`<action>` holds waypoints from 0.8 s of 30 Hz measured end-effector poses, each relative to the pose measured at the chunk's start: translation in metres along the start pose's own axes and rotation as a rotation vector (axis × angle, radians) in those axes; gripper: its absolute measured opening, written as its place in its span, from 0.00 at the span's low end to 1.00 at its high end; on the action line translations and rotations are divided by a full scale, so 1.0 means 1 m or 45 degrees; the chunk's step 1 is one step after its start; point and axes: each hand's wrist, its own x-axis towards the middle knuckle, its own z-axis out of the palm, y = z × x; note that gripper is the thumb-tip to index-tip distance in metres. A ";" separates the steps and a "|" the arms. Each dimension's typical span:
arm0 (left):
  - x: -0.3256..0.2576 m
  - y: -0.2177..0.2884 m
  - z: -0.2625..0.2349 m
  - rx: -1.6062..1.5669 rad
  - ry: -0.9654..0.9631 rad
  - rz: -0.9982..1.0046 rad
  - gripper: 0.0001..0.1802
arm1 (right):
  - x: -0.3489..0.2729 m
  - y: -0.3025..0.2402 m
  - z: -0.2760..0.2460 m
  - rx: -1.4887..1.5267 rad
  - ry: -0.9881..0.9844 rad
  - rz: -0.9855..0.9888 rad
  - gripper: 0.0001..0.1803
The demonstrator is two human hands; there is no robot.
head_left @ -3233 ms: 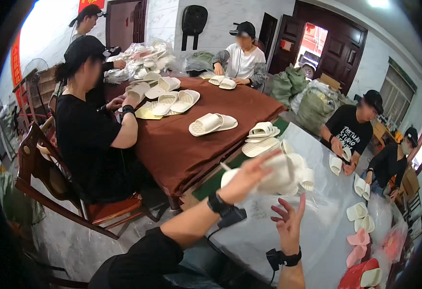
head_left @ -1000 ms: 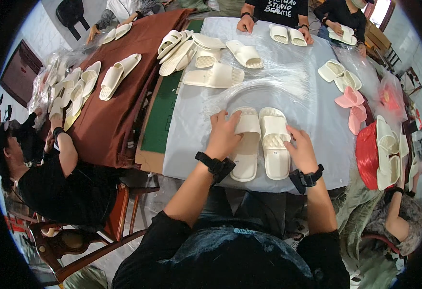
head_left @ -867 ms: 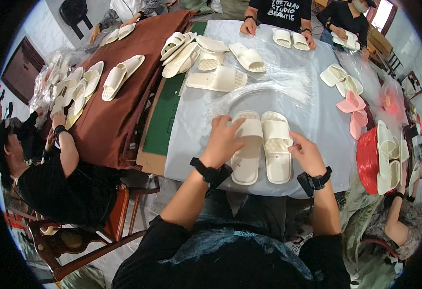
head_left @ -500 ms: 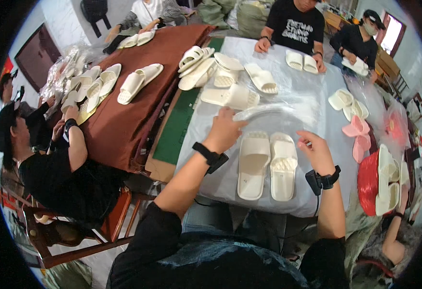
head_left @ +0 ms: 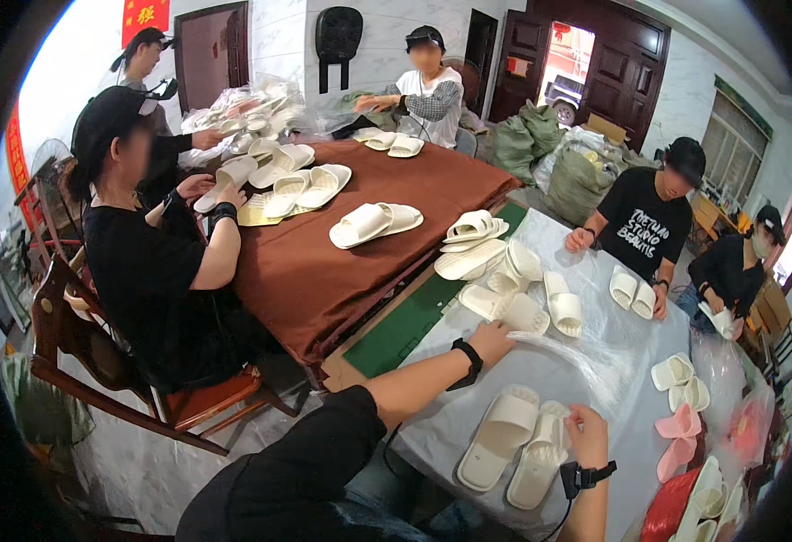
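In the middle of the grey-covered table, my left hand [head_left: 491, 343] is closed at the near end of a bundle of clear plastic strands [head_left: 586, 361]. Its fingertips are small in view, and a cream slipper [head_left: 524, 316] lies just beyond them. Closer to me sits a pair of cream slippers side by side: the left slipper [head_left: 499, 437] and the right slipper [head_left: 539, 456], toes pointing away. My right hand [head_left: 587, 435] is beside the right slipper's toe end, fingers loosely bent and apart, holding nothing. Both wrists wear black straps.
More cream slippers [head_left: 473, 260] are heaped at the table's far left. Pink slippers [head_left: 678, 438] and a red roll [head_left: 667, 515] lie on the right. A person [head_left: 653, 217] sits opposite. Left, a brown-covered table [head_left: 324, 289] bears slippers; another person [head_left: 148, 244] works there beside a wooden chair [head_left: 134, 379].
The view has swung to the left and up, showing more of the brown table and the room. My hands remain near the strands and the slipper pair; my right fingers are now more bent.
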 end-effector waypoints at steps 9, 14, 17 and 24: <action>-0.007 0.015 -0.019 -0.036 0.092 -0.010 0.16 | -0.007 -0.001 -0.003 -0.010 0.038 -0.014 0.15; -0.029 0.048 -0.033 -0.644 0.171 0.177 0.14 | -0.008 -0.040 0.004 -0.069 -0.056 -0.142 0.20; -0.041 0.090 -0.042 -0.731 0.115 0.274 0.17 | -0.008 -0.032 0.005 -0.178 -0.156 -0.171 0.26; -0.058 0.135 -0.038 -0.587 -0.113 0.240 0.19 | -0.017 0.026 0.037 0.253 -0.082 0.106 0.23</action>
